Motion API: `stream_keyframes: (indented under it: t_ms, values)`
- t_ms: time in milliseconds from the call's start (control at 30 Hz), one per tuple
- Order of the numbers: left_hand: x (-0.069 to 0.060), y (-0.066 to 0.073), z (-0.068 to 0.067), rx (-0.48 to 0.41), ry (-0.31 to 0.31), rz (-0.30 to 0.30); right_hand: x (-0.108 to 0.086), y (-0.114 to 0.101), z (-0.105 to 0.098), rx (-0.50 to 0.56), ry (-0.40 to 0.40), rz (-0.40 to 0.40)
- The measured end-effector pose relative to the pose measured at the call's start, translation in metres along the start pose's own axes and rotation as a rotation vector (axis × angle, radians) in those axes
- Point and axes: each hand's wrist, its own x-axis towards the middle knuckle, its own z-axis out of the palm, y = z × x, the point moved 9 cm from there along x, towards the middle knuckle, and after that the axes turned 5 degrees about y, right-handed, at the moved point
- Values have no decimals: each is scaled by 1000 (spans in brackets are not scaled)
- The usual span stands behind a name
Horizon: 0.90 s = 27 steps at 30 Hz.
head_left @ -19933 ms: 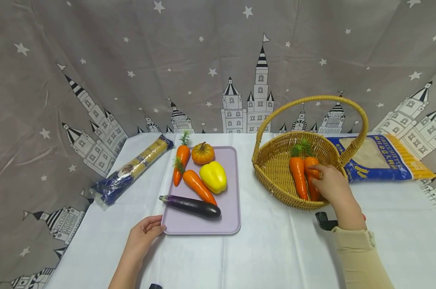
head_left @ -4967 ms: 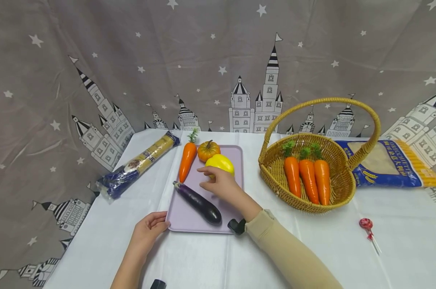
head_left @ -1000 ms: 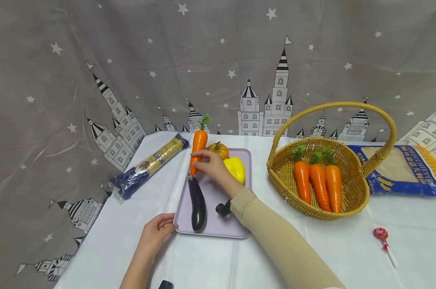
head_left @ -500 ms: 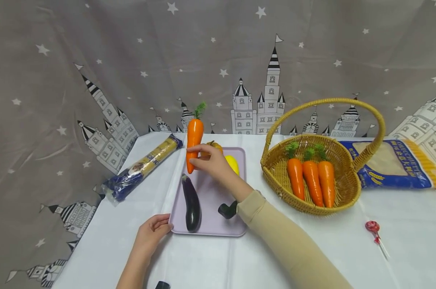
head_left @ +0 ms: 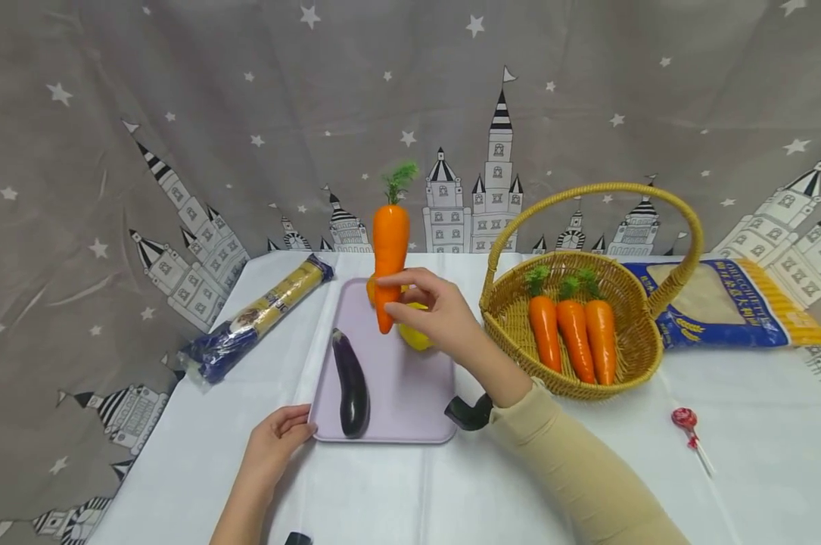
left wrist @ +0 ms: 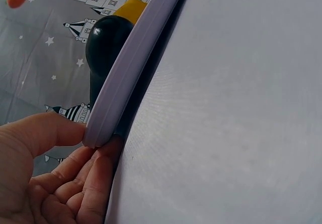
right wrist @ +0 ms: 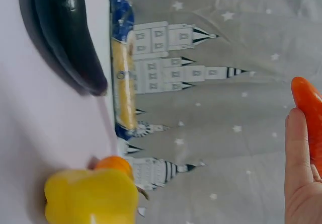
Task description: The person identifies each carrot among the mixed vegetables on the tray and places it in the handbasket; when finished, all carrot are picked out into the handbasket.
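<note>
My right hand (head_left: 444, 310) pinches a carrot (head_left: 390, 235) near its tapered tip, green top up, above the lilac tray (head_left: 403, 401). In the right wrist view only part of that carrot (right wrist: 308, 108) shows. My left hand (head_left: 274, 446) grips the tray's near left corner; the left wrist view shows the thumb on the rim and fingers beneath. An eggplant (head_left: 351, 386) lies along the tray's left side. Behind the carrot and right hand, a yellow bell pepper (head_left: 413, 337) and a small pumpkin (head_left: 371, 288) are partly hidden. The wicker basket (head_left: 512, 333) holds three carrots (head_left: 573, 341).
The basket's tall arched handle (head_left: 594, 186) rises right of the tray. A blue and yellow pasta bag (head_left: 723, 306) lies behind it, and a lollipop (head_left: 685, 424) in front. A long pasta packet (head_left: 260, 314) lies left of the tray. A patterned curtain (head_left: 356, 98) hangs behind the table.
A third carrot came into the basket between the two oldest frames. Since then, my right hand has lifted the tray's last carrot and moved it rightward. The eggplant has turned more lengthwise.
</note>
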Motion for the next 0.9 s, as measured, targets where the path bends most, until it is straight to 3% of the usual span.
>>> stream_keyframes:
  t_ms: [200, 500, 900]
  values:
    - [0, 0, -1, 18, -1, -7, -21, -17, -27, 13, 42, -43]
    - [0, 0, 0, 24, -2, -16, -55, -34, -77, -35, 150, -46]
    - [0, 0, 0, 49, 3, -14, -104, -38, -150, -60, 293, -77]
